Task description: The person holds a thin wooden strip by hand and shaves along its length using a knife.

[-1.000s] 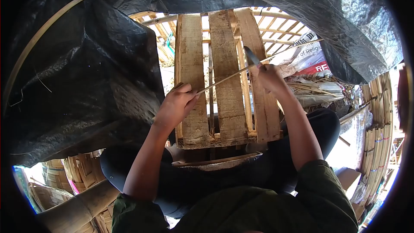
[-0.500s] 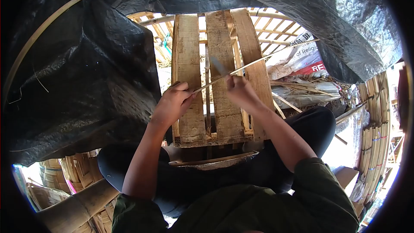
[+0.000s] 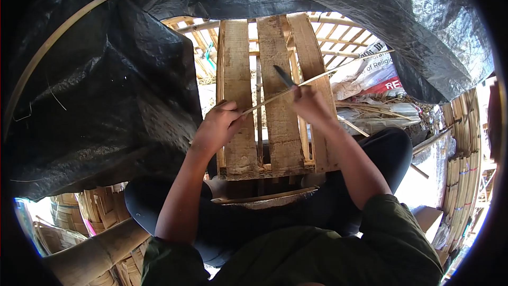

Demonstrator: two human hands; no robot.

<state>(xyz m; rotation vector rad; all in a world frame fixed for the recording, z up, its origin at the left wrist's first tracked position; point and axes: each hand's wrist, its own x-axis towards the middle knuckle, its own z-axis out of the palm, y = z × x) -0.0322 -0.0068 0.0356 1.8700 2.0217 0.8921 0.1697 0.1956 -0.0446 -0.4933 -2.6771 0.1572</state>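
A thin bamboo strip (image 3: 270, 99) slants above a slatted wooden bench (image 3: 283, 145), its far end reaching up to the right. My left hand (image 3: 218, 124) is closed around the strip's near end, over the left plank. In my right hand (image 3: 311, 105) is a knife (image 3: 284, 76), gripped by the handle, which the fingers hide. The blade points up and to the left, and lies close to the strip where it passes my right fingers. Whether the cutting edge touches the strip I cannot make out.
Black plastic sheeting (image 3: 106, 106) hangs at the left and across the top. A printed sack (image 3: 365, 77) and loose strips lie to the right of the bench. Bundled bamboo slats (image 3: 460, 180) stand at far right. A thick bamboo pole (image 3: 100, 246) lies at lower left.
My right hand and the knife have shifted a little to the right along the strip. The whole view has moved slightly; my left hand keeps its hold.
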